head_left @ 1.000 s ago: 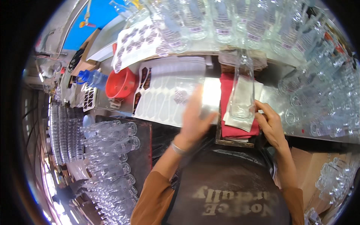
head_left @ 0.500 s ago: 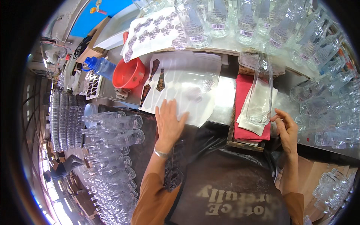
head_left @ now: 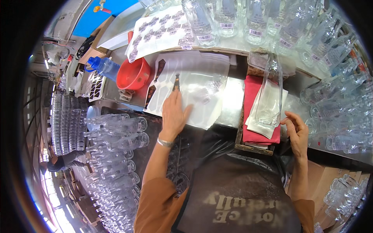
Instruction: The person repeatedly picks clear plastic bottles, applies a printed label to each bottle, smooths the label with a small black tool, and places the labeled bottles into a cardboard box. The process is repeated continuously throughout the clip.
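Note:
My left hand [head_left: 173, 116] is over the white backing sheet [head_left: 202, 110], fingers long and thumb out to the side. At its fingertips is a small dark tie-shaped label [head_left: 176, 82], its lower end covered by the fingers. More dark labels [head_left: 150, 93] lie along the sheet's left edge. A clear glass bottle [head_left: 270, 101] lies on folded white cloth [head_left: 254, 126] over red cloth [head_left: 251, 91] in a shallow box. Beside the bottle's base, my right hand [head_left: 297, 134] is open, fingers loosely bent and holding nothing; whether a fingertip touches the glass I cannot tell.
Printed label sheets [head_left: 159, 33] lie on a raised shelf next to labelled bottles [head_left: 227, 19]. A red bowl [head_left: 133, 75] and a blue-capped bottle [head_left: 103, 66] stand left. Many glass bottles [head_left: 116, 147] lie at left, more [head_left: 330, 97] at right. A person [head_left: 58, 163] bends far left.
My left hand has moved up the sheet to a dark label, which has shifted right with the fingertips. The right hand and the bottle stay put. The distant person has shifted.

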Demonstrator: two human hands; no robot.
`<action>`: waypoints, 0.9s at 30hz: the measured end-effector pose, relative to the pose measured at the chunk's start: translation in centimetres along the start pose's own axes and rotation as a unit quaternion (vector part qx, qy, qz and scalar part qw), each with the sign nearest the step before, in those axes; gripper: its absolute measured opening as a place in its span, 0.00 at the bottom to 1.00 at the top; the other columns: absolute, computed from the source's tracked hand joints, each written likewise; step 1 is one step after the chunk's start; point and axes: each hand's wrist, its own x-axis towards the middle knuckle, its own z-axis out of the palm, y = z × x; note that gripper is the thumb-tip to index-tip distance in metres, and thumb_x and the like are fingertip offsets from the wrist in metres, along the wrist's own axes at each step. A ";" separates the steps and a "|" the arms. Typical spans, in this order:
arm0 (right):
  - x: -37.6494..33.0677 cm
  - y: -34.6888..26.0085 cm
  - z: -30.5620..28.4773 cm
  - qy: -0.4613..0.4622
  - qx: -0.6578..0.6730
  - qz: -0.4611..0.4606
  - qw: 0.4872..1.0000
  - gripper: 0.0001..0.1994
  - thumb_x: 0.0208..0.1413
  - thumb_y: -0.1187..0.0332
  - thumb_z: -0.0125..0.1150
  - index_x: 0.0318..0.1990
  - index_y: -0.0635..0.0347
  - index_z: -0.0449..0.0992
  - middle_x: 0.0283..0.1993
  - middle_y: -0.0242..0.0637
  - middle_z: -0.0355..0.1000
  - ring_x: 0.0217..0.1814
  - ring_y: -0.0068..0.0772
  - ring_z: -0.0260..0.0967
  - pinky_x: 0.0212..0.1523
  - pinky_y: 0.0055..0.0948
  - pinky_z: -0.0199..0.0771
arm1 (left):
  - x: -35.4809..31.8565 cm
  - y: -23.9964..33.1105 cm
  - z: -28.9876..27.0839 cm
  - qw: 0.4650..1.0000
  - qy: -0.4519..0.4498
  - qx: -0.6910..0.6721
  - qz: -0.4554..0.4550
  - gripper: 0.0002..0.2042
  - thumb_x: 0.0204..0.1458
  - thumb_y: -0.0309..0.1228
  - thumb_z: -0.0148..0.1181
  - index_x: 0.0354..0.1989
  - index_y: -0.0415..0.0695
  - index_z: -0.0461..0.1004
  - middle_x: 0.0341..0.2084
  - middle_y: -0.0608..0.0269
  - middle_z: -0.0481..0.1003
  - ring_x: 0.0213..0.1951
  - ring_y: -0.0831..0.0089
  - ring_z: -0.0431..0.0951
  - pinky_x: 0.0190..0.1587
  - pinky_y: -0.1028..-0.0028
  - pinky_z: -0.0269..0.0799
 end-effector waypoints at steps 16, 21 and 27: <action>0.2 1.3 -0.3 0.013 -0.034 -0.011 0.999 0.14 0.64 0.71 0.58 0.53 0.69 0.76 0.37 0.34 0.77 0.39 0.20 0.74 0.42 0.20 0.72 | -5.2 -2.1 -2.2 0.994 0.059 -0.051 0.072 0.23 0.43 0.16 0.65 0.51 0.42 0.78 0.52 0.58 0.78 0.55 0.57 0.77 0.58 0.63 0.70; -0.3 2.0 -0.6 0.033 -0.034 -0.013 0.999 0.13 0.63 0.73 0.58 0.53 0.68 0.76 0.36 0.34 0.77 0.37 0.19 0.73 0.40 0.19 0.71 | -4.9 -2.3 -3.9 0.988 0.024 -0.141 0.059 0.11 0.50 0.19 0.65 0.42 0.42 0.81 0.44 0.59 0.81 0.47 0.61 0.81 0.50 0.67 0.73; -0.6 0.6 -1.4 0.045 -0.009 0.036 0.998 0.14 0.63 0.70 0.58 0.52 0.66 0.77 0.37 0.36 0.81 0.37 0.19 0.75 0.41 0.20 0.72 | -0.2 2.5 -5.2 0.717 -0.089 -0.613 -0.319 0.11 0.63 0.32 0.57 0.42 0.35 0.78 0.42 0.58 0.80 0.41 0.76 0.80 0.47 0.75 0.76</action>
